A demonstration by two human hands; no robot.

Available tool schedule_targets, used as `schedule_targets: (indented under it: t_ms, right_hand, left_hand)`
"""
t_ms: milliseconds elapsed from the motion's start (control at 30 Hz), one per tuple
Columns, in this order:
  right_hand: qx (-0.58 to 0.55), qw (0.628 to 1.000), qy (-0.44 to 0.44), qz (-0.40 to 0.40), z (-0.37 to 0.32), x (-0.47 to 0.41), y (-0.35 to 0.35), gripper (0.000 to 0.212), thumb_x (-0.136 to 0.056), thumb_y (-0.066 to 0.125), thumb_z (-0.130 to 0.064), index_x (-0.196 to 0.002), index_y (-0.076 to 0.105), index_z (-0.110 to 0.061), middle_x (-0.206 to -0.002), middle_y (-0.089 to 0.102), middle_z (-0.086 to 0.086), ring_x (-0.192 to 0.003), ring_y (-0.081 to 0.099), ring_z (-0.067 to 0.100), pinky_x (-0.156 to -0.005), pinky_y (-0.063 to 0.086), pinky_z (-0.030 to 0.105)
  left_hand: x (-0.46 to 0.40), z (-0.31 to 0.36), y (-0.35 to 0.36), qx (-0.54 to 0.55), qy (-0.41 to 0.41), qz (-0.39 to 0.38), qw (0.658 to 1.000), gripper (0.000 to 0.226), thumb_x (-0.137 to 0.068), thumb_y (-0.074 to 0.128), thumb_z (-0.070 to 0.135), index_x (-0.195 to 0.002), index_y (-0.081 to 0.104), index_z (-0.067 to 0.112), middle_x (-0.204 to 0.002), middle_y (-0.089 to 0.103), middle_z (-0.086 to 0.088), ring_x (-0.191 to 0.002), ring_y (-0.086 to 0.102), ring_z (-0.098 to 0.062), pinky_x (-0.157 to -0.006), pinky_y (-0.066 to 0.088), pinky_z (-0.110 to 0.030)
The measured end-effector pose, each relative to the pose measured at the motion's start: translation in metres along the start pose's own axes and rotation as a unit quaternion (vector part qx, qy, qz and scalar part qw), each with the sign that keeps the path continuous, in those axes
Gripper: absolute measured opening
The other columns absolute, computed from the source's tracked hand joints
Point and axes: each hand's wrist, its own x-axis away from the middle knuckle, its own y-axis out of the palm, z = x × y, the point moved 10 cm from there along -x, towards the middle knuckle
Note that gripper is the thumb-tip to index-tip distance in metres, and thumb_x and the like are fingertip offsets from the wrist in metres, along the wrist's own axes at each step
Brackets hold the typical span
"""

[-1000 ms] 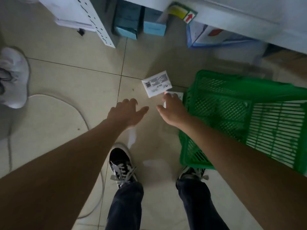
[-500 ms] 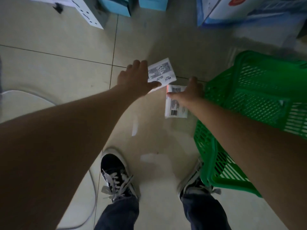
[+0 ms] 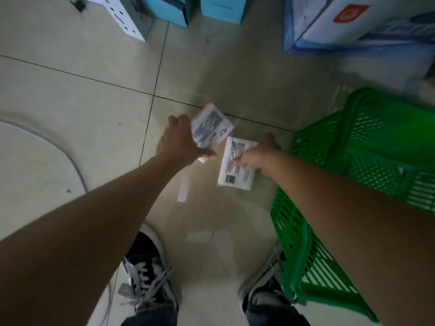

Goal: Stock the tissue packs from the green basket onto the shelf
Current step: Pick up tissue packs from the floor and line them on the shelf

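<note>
Each grip is closed round its own tissue pack: the left hand (image 3: 177, 144) has its fingers wrapped over the left edge of one tissue pack (image 3: 211, 125), thumb stretched along the lower edge, and the pack is tilted with its printed label face up. The right hand (image 3: 258, 154) pinches the second tissue pack (image 3: 236, 172) near its upper right edge, thumb on the label side, so the pack hangs down lengthwise below the hand. The two packs are just beside each other, corners nearly meeting, over the tiled floor (image 3: 70, 102); whether either touches the floor cannot be told. The green basket (image 3: 367, 147) stands to the right, close to the right forearm, and its inside is mostly hidden by that arm. Blue boxes (image 3: 221, 8) and a larger white and blue carton (image 3: 348, 24) sit on the floor at the top. Two dark sneakers (image 3: 148, 276) with pale laces stand at the bottom, and a grey cable (image 3: 70, 161) curves across the floor on the left.
</note>
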Motion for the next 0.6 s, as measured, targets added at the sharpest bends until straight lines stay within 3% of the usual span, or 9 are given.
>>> schedule_targets:
  t_ms: [100,133,200,300,367,433,500,600]
  right_hand:
    - [0.001,1.0,0.002,-0.024,0.01,0.004,0.015,0.085,-0.073,0.093,-0.02,-0.143,0.048,-0.006,-0.143,0.056,0.019,-0.124,0.064,0.035,-0.103,0.057,0.044]
    - [-0.001,1.0,-0.002,-0.025,0.011,0.007,0.019,0.084,-0.072,0.094,-0.023,-0.141,0.051,-0.007,-0.142,0.057,0.018,-0.124,0.064,0.034,-0.103,0.057,0.045]
    - [-0.028,0.999,-0.021,-0.019,0.011,0.014,0.025,0.088,-0.07,0.096,-0.022,-0.14,0.046,-0.005,-0.14,0.058,0.018,-0.123,0.064,0.034,-0.101,0.057,0.045]
    - [-0.091,0.993,-0.073,0.007,0.004,0.031,0.022,0.076,-0.071,0.095,-0.017,-0.123,0.04,-0.013,-0.127,0.065,0.014,-0.102,0.07,0.031,-0.067,0.062,0.031]
    - [-0.119,0.987,-0.101,0.029,-0.002,0.046,0.012,0.071,-0.07,0.095,-0.02,-0.116,0.041,-0.018,-0.11,0.067,0.005,-0.082,0.07,0.02,-0.042,0.053,0.019]
    - [-0.154,0.982,-0.111,0.027,-0.01,0.062,0.002,0.066,-0.068,0.094,-0.024,-0.113,0.047,-0.015,-0.097,0.069,-0.001,-0.073,0.07,0.015,-0.034,0.048,0.016]
    - [-0.196,0.974,-0.109,0.005,-0.019,0.079,-0.008,0.058,-0.069,0.092,-0.028,-0.115,0.06,-0.013,-0.095,0.077,0.001,-0.073,0.077,0.018,-0.041,0.053,0.021]
    - [-0.252,0.958,-0.123,-0.057,-0.04,0.112,-0.021,0.057,-0.069,0.084,-0.031,-0.119,0.066,-0.011,-0.105,0.08,0.009,-0.098,0.078,0.03,-0.076,0.062,0.04]
  left_hand:
    - [0.023,-0.04,0.012,0.035,-0.051,-0.037,0.997,0.096,-0.058,0.096,0.049,-0.136,0.058,0.009,-0.13,0.058,-0.015,-0.11,0.053,-0.02,-0.104,0.053,-0.04]
    - [0.032,-0.052,0.016,0.055,-0.064,-0.044,0.995,0.09,-0.059,0.097,0.046,-0.131,0.061,0.008,-0.125,0.063,-0.015,-0.107,0.061,-0.023,-0.098,0.058,-0.04]
    - [0.052,-0.075,0.019,0.098,-0.089,-0.044,0.99,0.081,-0.059,0.099,0.04,-0.121,0.058,0.008,-0.11,0.069,-0.006,-0.092,0.071,-0.022,-0.072,0.063,-0.027]
    - [0.084,-0.092,0.018,0.143,-0.103,-0.053,0.983,0.068,-0.062,0.098,0.042,-0.109,0.054,0.02,-0.089,0.066,0.009,-0.074,0.069,-0.004,-0.046,0.05,-0.009]
    - [0.099,-0.092,0.008,0.172,-0.094,-0.051,0.979,0.051,-0.063,0.097,0.046,-0.097,0.063,0.027,-0.086,0.07,0.011,-0.072,0.072,-0.004,-0.046,0.051,-0.009]
    - [0.11,-0.086,-0.011,0.197,-0.093,-0.049,0.975,0.051,-0.063,0.096,0.051,-0.099,0.071,0.025,-0.09,0.076,0.007,-0.078,0.076,-0.008,-0.056,0.058,-0.016]
    - [0.121,-0.076,-0.031,0.227,-0.097,-0.047,0.968,0.063,-0.061,0.095,0.054,-0.109,0.072,0.02,-0.099,0.078,0.004,-0.085,0.077,-0.012,-0.069,0.065,-0.027]
    - [0.137,-0.05,-0.071,0.269,-0.077,-0.036,0.959,0.08,-0.052,0.092,0.063,-0.116,0.071,0.02,-0.105,0.079,0.004,-0.092,0.077,-0.013,-0.081,0.066,-0.035]
